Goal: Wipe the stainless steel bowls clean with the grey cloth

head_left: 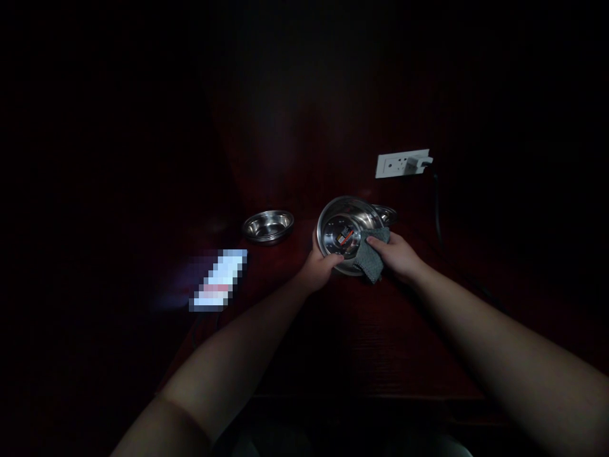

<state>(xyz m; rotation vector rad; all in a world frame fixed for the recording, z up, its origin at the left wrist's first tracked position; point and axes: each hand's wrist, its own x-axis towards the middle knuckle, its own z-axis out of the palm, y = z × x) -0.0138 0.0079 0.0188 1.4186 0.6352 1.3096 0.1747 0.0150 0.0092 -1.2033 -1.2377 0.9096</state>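
Bowl: a deep, round, shiny steel bowl is held above the table, tilted with its open mouth toward the camera; it is the landmark for the places below.
Sticker: a small black, white and orange printed label shows on the inside bottom of the bowl; its print is too small to read.
Left hand: the left hand grips the bowl's near left side, thumb over the rim — the other fingers are mostly hidden behind the wall.
Right hand: the right hand is at the bowl's right side, thumb pressed down on the cloth, pinching it at the rim; its fingers are largely hidden.
Cloth: a grey fabric cloth lies over the bowl's near right rim, one end hanging down outside.
Shallow dish: a round, shiny steel dish rests upright to the left of the bowl, apart from it.
Other metalware: a shiny steel piece shows just behind the bowl's right side, partly covered by it.
Screen: a bright, pixelated rectangular screen is left of the bowl and nearer the camera.
Socket: a white rectangular wall socket is beyond the bowl, to the right — a white plug with a dark cord sits in it.
Table: a dark red table extends beneath the bowl, dimly lit.
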